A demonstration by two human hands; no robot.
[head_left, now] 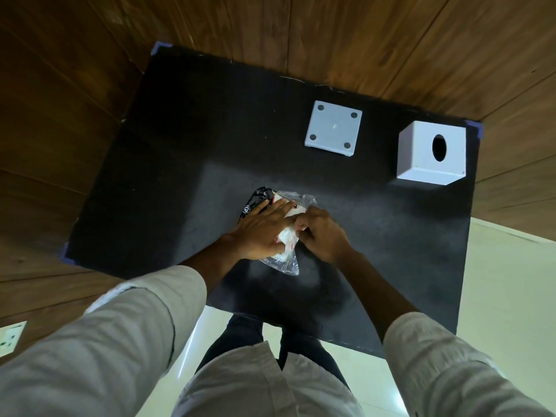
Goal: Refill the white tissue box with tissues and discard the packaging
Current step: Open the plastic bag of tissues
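A tissue pack [281, 233] in clear and black plastic wrap lies in the middle of the black table [180, 145]. My left hand [260, 228] lies flat on top of it, fingers spread, pressing it down. My right hand [320, 233] pinches the wrap at the pack's right edge. The white tissue box [427, 164] stands at the back right, its oval opening facing up. Its white base plate [334, 129], with round pads at its corners, lies apart to the left of the box.
Wooden wall panels surround the table at the back and left. Blue tape [477, 129] marks the table's corners. Pale floor tiles [505, 281] show to the right and below. A wall socket [10, 338] sits at the lower left.
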